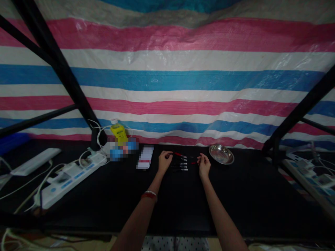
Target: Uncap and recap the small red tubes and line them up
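Observation:
My left hand [165, 161] is at the left ends of a row of small dark pieces with silvery tips [183, 166] on the black table. Its fingers are curled near a red piece with a silvery end [179, 154], which lies at the back of the row; whether they grip anything is too small to tell. To the right of the row is my right hand [204, 164], its fingers bent and partly apart beside a small red piece [194, 162]. Whether it touches that piece is unclear.
A round metal dish [221, 154] stands right of my right hand. Left are a phone-like object [145, 157], a yellow bottle [119, 133] and a white power strip [73, 179] with cables. Black frame bars rise at both sides of the black table [183, 205].

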### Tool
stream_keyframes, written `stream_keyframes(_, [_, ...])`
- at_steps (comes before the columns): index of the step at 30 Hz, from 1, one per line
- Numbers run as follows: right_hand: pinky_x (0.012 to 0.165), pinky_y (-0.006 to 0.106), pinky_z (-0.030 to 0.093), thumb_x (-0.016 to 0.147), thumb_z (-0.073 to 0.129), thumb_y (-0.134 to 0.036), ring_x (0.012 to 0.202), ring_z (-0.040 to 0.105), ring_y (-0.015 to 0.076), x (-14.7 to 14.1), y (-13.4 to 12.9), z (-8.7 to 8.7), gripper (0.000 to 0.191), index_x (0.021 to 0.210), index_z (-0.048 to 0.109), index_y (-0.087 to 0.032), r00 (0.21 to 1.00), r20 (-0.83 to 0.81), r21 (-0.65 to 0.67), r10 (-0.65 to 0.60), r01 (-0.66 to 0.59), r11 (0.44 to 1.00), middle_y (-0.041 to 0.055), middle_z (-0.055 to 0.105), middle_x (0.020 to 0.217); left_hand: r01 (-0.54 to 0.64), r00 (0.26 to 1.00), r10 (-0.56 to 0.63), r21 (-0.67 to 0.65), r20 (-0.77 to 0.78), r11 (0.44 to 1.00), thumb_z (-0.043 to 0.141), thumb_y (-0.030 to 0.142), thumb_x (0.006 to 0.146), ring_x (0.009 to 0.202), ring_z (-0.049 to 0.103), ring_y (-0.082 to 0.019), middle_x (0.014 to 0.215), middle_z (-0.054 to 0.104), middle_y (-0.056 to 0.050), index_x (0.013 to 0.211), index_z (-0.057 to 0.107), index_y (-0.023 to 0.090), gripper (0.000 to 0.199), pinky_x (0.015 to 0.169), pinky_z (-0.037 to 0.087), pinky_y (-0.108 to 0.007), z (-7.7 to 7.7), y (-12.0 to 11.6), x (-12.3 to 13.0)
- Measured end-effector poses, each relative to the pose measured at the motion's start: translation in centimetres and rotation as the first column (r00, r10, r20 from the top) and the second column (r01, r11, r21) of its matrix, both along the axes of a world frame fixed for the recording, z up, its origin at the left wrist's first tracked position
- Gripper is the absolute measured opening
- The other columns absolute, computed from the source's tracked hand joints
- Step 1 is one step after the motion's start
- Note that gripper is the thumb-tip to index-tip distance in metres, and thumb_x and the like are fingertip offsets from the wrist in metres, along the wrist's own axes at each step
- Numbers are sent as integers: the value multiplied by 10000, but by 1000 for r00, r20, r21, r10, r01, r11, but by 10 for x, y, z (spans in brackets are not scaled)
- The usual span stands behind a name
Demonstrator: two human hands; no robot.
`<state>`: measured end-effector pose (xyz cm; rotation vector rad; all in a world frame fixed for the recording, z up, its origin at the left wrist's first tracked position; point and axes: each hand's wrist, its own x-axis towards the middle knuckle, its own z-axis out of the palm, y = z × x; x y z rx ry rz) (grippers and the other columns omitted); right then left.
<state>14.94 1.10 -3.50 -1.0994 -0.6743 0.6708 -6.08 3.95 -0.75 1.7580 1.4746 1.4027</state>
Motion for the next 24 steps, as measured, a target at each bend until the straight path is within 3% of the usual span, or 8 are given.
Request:
stream_keyframes(4, [469,214,351,712,542,-523,515,449,78,10,-25,3,440,928,594,-143,996,45,-46,-77,80,996,0,563,689,-101,987,107,-55,123,993,495,184,739,673,546,-124,736,580,-17,808,678,159,197,646,439,-242,1,-9,-9])
stream_keyframes(15, [545,247,414,721,534,-564,592,509,123,34,-158,9,473,969,610,-168,974,224,-284,-22,87,955,17,592,730,-47,991,67,-172,113,984,459,289,786,725,592,-154,838,640,-48,921,649,155,269,654,481,-274,-9,-81,-38])
stream_keyframes(19, [547,261,442,702,526,-620,591,538,140,36,-199,5,527,974,608,-175,969,246,-345,-19,106,933,34,616,730,-57,988,86,-218,129,974,468,308,766,764,610,-170,871,654,-53,901,653,163,271,684,493,-292,-8,-108,-43])
stream_keyframes(24, [494,276,461,646,548,-680,550,556,158,37,-238,-10,557,912,628,-197,974,219,-385,-61,144,911,51,644,722,15,997,5,-273,72,962,490,335,732,713,606,-169,818,658,-36,891,662,194,273,679,497,-302,-4,-137,-54])
